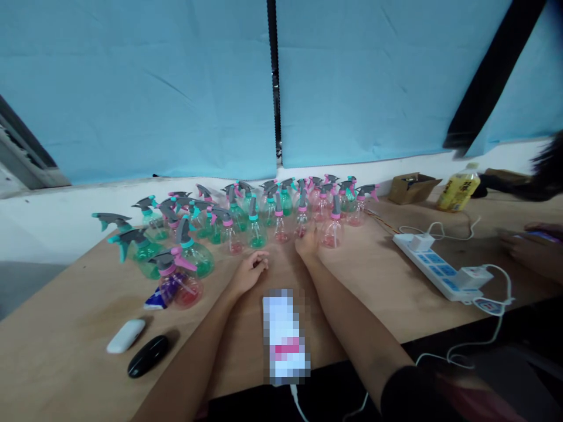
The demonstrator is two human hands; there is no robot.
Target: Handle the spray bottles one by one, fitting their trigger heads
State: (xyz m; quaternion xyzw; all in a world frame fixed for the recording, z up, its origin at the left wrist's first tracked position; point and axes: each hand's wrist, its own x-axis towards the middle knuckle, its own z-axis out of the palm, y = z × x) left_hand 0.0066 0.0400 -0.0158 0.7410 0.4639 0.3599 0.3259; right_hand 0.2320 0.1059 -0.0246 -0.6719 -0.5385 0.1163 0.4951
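Several small spray bottles [253, 220] with green or pink bodies and grey triggers stand crowded along the far side of a wooden table [373, 275]. My left hand [250, 271] rests on the table in front of them, fingers loosely curled, with nothing in it. My right hand [308, 241] reaches to the front row and touches the base of a pink bottle [302, 221]; its fingers are mostly hidden. A phone [285, 335] lies between my forearms near the table's front edge.
A white case [125, 335] and a black case [148, 355] lie at the left front. A white power strip [440, 269] with plugs and cables lies on the right. A cardboard box [413, 187] and a yellow drink bottle [458, 187] stand behind. Another person's hand [530, 249] is at the right edge.
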